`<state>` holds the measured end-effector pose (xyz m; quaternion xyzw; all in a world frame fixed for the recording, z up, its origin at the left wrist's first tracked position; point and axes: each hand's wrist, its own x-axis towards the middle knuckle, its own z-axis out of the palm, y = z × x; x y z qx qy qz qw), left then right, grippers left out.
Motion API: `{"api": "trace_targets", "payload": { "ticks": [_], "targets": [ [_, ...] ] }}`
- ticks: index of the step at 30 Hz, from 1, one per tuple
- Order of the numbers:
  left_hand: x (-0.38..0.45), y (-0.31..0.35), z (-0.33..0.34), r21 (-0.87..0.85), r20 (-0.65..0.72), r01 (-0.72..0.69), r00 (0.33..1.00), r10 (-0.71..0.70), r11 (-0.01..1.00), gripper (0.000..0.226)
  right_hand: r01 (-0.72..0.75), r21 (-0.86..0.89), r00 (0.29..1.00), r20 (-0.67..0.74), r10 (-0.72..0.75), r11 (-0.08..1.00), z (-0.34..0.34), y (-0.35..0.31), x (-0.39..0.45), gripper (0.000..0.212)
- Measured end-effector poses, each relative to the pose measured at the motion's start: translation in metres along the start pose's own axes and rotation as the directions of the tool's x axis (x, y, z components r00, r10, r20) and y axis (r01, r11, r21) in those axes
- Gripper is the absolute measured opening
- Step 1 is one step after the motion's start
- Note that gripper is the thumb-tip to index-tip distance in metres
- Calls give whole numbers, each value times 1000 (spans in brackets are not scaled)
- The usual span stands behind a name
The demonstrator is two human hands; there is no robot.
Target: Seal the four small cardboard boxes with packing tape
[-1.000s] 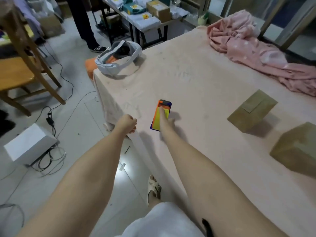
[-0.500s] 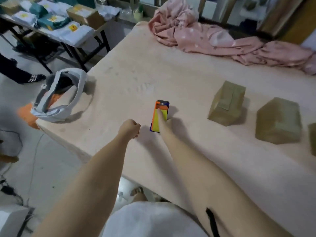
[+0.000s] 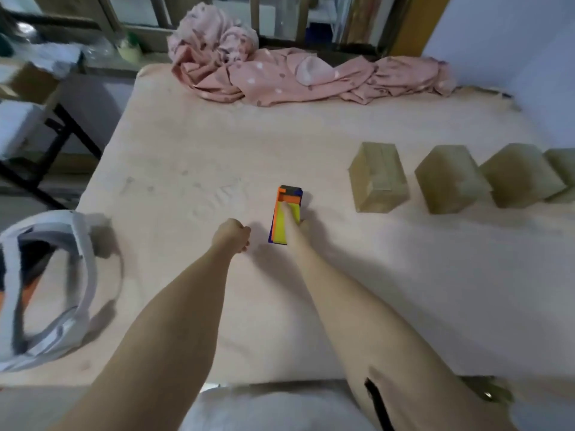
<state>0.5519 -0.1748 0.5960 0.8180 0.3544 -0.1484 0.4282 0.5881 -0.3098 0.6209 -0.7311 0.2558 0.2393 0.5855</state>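
Observation:
Several small brown cardboard boxes stand in a row on the pink-covered table (image 3: pixel 186 144) at the right: the nearest (image 3: pixel 378 181), one beside it (image 3: pixel 451 181), another (image 3: pixel 519 178), and one cut off by the frame edge (image 3: pixel 564 175). A flat orange, yellow and blue object (image 3: pixel 287 197) lies left of the row. My right hand (image 3: pixel 294 223) lies on it, one finger straight along its top and the others curled at its right side. My left hand (image 3: pixel 231 234) is a closed fist just left of it, holding nothing. No tape roll is visible.
A crumpled pink cloth (image 3: pixel 280 73) runs along the table's far edge. A white and grey strap-like headset (image 3: pixel 46 290) lies at the near left corner. A black-legged side table (image 3: pixel 37 119) stands off to the left.
The view has swung right, bringing more boxes into sight. Both hands keep their pose, the right on the colourful object, the left a fist beside it.

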Motion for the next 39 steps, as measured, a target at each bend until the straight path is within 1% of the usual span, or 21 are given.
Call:
{"api": "trace_targets", "payload": {
  "ticks": [6,10,14,20,22,25,26,30,32,34,36,38,39],
  "targets": [
    [22,17,-9,9,72,-37,997,36,999,24,16,46,999,-31,-14,999,14,-1,12,40],
    [41,27,-14,-5,67,-43,997,43,999,24,51,54,997,-57,-48,997,18,-18,30,42],
    [60,32,-22,-5,65,-33,997,33,999,25,61,22,995,-79,-59,998,29,-43,45,40],
    [91,42,-31,14,42,-30,999,29,999,26,32,-42,997,-69,-34,999,49,-72,72,37],
    [100,44,-32,43,35,-35,999,34,998,27,53,-55,994,-96,-58,997,52,-73,81,36],
    [108,45,-31,87,19,-37,999,36,995,25,138,-70,977,-153,-147,988,55,-75,89,37],
    [109,46,-31,100,15,-36,999,35,994,24,141,-83,976,-156,-153,987,55,-76,90,38],
    [110,48,-28,152,4,-51,999,52,987,19,81,-131,983,-156,-102,988,55,-80,91,43],
    [108,48,-27,151,8,-55,998,54,987,19,39,-156,987,-146,-62,987,54,-84,89,46],
    [106,46,-27,134,19,-55,998,53,989,21,32,-176,988,-144,-57,984,50,-87,90,48],
    [102,47,-29,104,26,-56,998,54,993,25,67,-217,984,-146,-100,974,47,-91,88,52],
    [98,52,-35,65,9,-68,998,68,996,26,118,-268,967,-189,-173,956,43,-96,83,54],
    [94,54,-37,43,-5,-85,996,85,996,25,144,-264,953,-222,-206,954,41,-97,78,53]
  ]
}}
